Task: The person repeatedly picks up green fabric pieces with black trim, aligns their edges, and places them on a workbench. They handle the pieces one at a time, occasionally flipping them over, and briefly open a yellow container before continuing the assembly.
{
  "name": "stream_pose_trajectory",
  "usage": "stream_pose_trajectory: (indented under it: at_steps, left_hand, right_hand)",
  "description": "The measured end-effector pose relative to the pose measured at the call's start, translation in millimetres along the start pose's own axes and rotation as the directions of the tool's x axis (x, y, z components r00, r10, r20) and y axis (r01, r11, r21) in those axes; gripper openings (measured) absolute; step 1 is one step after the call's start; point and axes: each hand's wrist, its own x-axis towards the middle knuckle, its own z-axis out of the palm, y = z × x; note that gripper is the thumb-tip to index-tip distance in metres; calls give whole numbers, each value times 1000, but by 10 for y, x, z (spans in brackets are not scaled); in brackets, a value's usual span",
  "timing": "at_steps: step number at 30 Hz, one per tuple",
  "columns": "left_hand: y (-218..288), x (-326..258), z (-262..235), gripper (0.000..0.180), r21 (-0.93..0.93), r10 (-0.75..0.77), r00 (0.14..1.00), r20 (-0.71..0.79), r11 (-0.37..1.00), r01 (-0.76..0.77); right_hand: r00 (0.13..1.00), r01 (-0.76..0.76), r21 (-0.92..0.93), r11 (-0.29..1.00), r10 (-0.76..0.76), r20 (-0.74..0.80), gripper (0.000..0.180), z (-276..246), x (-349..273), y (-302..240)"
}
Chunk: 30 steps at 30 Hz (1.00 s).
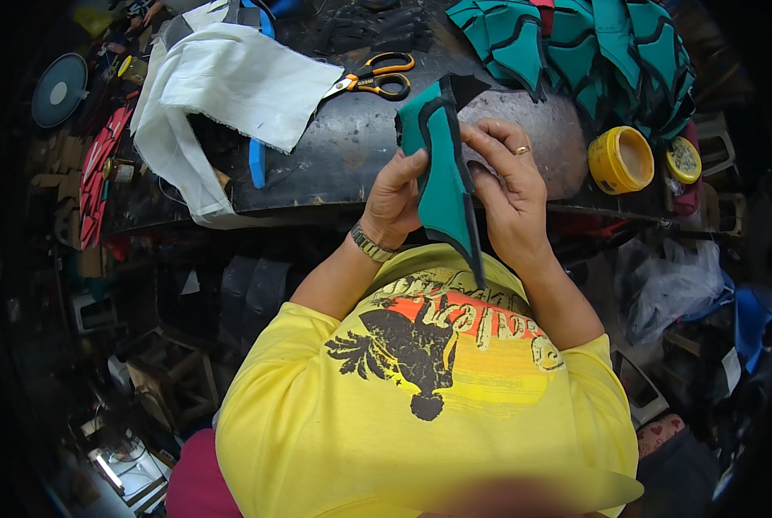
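Observation:
A green fabric piece with black edging, shaped like a shoe upper, is held up in front of my chest at the table's near edge. My left hand grips its left side, with the thumb lying on the green face and the other fingers behind. At the black right edge, my right hand has its fingers bent and drawn together, pinching the piece near its upper part. The right fingertips are partly hidden behind that edge. Part of the black edging stands out at the top of the piece.
Scissors with orange and black handles lie beside a white cloth on the dark table. Similar green pieces are heaped at the far right. An open yellow tub stands near the right edge, and a blue strip lies left.

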Motion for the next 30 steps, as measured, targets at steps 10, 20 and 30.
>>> stream_pose_trajectory:
  at_steps: [10, 20, 30]
  left_hand:
    - [-45, 8, 39, 55, 230, 59, 992, -114, 973, -32]
    - [-1, 28, 190, 42, 447, 79, 984, -157, 894, 0]
    - [-19, 62, 455, 34, 717, 125, 972, -198, 695, 56]
  right_hand:
    - [987, -160, 282, 946, 158, 29, 48, -48, 33, -30]
    - [997, 68, -163, 984, -72, -19, 54, -273, 86, 45]
    - [895, 418, -840, 346, -317, 315, 51, -627, 142, 87]
